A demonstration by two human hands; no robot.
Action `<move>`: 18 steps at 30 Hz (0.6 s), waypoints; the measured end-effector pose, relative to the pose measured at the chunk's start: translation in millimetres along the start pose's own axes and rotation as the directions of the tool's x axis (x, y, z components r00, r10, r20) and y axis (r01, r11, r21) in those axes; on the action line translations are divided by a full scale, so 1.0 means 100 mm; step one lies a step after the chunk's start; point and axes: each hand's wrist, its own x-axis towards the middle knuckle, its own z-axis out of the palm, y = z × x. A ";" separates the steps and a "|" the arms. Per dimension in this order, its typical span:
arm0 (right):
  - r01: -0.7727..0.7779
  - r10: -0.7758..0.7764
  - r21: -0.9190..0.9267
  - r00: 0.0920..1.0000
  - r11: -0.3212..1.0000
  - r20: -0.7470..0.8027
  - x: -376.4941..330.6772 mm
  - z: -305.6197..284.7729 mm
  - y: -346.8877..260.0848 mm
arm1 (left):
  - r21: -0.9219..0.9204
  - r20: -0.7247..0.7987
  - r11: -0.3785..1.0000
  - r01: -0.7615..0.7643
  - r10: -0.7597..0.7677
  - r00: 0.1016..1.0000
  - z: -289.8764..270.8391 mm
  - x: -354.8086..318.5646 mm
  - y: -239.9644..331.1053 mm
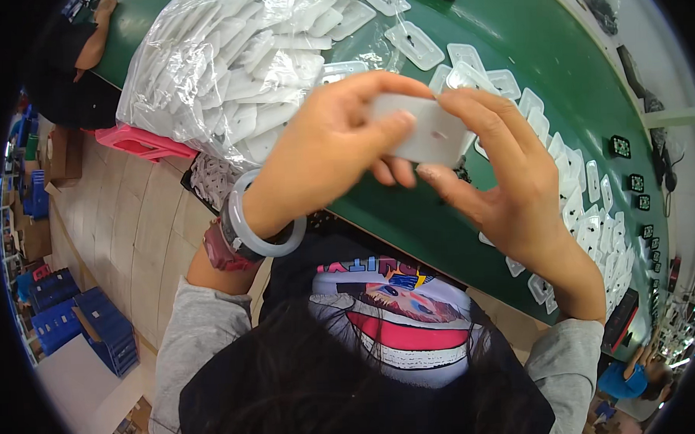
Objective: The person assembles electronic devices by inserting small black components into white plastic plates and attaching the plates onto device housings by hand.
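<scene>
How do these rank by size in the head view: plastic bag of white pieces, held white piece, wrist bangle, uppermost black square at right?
1. Plastic bag
2. Held white piece and bangle: too alike to rank
3. Black square

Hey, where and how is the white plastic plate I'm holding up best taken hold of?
Probably by the right end of the white plate, coming from the right and pinching its two long edges: it is flat and oblong, and the left grip covers the other end.
</scene>
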 end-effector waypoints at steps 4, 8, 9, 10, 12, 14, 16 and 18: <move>-0.006 -0.005 0.048 0.976 0.999 0.216 -0.06 0.10 -0.02 | -0.171 -0.054 0.985 0.035 -0.045 0.998 -0.19 -0.10 -0.01; -0.078 0.047 0.041 0.861 0.996 0.506 -0.13 0.24 -0.01 | -0.191 -0.207 0.974 -0.119 0.079 0.975 -0.08 -0.14 -0.09; -0.091 0.061 0.027 0.832 0.995 0.551 -0.13 0.30 0.00 | -0.191 -0.210 0.974 -0.123 0.082 0.974 -0.03 -0.12 -0.13; -0.105 0.077 0.012 0.801 0.994 0.593 -0.13 0.35 0.00 | -0.224 -0.196 0.962 -0.159 0.115 0.974 0.02 -0.10 -0.16; -0.115 0.092 -0.006 0.768 0.993 0.634 -0.12 0.36 -0.01 | -0.258 -0.184 0.946 -0.197 0.152 0.971 0.04 -0.09 -0.21; -0.114 0.085 0.021 0.841 0.993 0.534 -0.18 0.31 -0.05 | -0.317 -0.163 0.928 -0.197 0.152 0.975 0.05 -0.08 -0.23; -0.115 0.085 0.046 0.902 0.992 0.424 -0.23 0.23 -0.07 | -0.376 -0.135 0.906 -0.192 0.151 0.979 0.05 -0.06 -0.24; -0.117 0.074 0.115 0.943 0.986 0.324 -0.23 0.10 0.01 | -0.361 -0.114 0.923 -0.132 0.097 0.989 0.05 -0.11 -0.21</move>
